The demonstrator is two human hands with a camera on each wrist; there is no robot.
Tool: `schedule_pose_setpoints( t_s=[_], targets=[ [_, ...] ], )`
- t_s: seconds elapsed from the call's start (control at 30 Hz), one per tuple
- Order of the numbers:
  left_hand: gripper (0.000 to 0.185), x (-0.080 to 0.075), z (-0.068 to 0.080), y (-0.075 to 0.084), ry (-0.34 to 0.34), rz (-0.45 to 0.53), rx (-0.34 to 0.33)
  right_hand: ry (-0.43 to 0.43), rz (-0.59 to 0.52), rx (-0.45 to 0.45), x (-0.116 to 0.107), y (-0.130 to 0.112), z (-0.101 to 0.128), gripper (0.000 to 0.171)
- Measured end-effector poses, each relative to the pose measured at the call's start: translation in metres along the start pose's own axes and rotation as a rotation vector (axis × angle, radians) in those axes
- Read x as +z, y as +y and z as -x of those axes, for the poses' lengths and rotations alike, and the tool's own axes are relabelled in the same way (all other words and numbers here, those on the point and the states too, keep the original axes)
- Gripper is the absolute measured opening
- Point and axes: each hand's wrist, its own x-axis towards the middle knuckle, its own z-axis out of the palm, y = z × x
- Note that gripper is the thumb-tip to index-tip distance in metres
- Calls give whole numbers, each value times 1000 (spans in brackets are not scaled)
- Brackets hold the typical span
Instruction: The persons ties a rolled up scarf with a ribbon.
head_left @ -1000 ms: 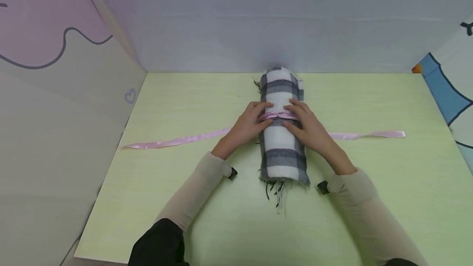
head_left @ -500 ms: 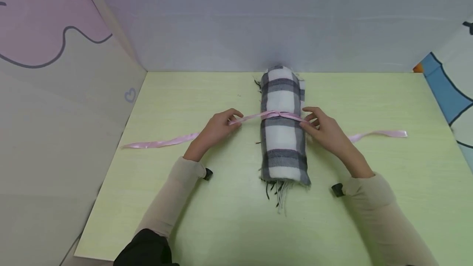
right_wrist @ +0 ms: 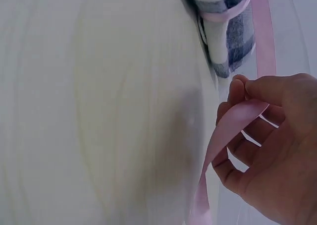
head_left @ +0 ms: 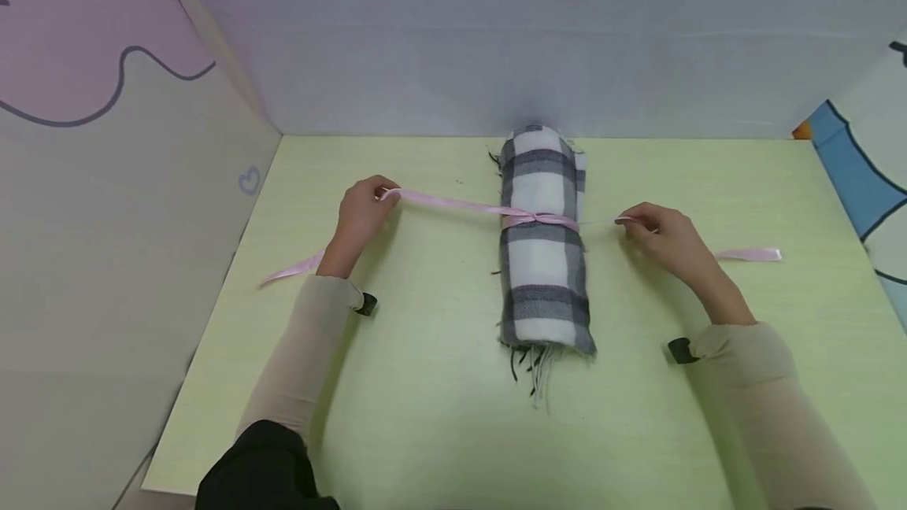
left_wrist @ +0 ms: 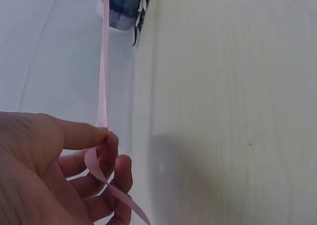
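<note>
A rolled plaid scarf (head_left: pixel 540 258) in grey and white, with fringe at its near end, lies lengthwise on the table. A pink satin ribbon (head_left: pixel 453 201) circles its middle and crosses on top. My left hand (head_left: pixel 361 215) pinches one ribbon end between thumb and forefinger, well left of the roll. That length runs straight and raised to the crossing, as the left wrist view also shows. On the other side my right hand (head_left: pixel 669 246) pinches the other length, which appears edge-on. In the right wrist view the ribbon's tail (right_wrist: pixel 218 140) drapes over the curled fingers.
The pale yellow-green table (head_left: pixel 425 384) meets a grey-lilac wall (head_left: pixel 397 77) at the back, close to the scarf's far end. Printed panels stand at the left (head_left: pixel 106 219) and right (head_left: pixel 860 171). Loose ribbon tails lie on the table behind both wrists.
Both hands have left the top of the roll and moved outward, the left one farther and upward. The ribbon lengths, now pinched, are drawn out to either side. The scarf stays in place.
</note>
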Motion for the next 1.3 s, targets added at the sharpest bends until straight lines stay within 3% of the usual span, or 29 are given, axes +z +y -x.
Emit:
schedule_pose_setpoints(
  t_s=[0.13, 0.33, 0.4, 0.57, 0.7, 0.87, 1.1, 1.3],
  targets=[
    [32, -1, -11, -3, 43, 48, -107, 28, -24, 27, -8, 10, -3, 35],
    [31, 16, -20, 16, -102, 448, -236, 60, -147, 39, -4, 11, -11, 37],
    [31, 25, -24, 25, -142, 535, -249, 59, -173, 43, -1, 8, -16, 39],
    [26, 44, -36, 47, -139, 588, -198, 68, -144, 71, 1, 0, -30, 43],
    [28, 56, -42, 56, -123, 487, -88, 68, -109, 68, 2, -6, -33, 42],
    [37, 61, -39, 58, -125, 188, 47, 23, -134, 47, 1, -8, -27, 45],
    [54, 53, -29, 50, -93, -139, 73, 49, -108, -26, 2, -9, -10, 45],
    [51, 42, 0, 41, -30, -225, 112, 98, -85, -62, 4, -12, 19, 43]
  ],
)
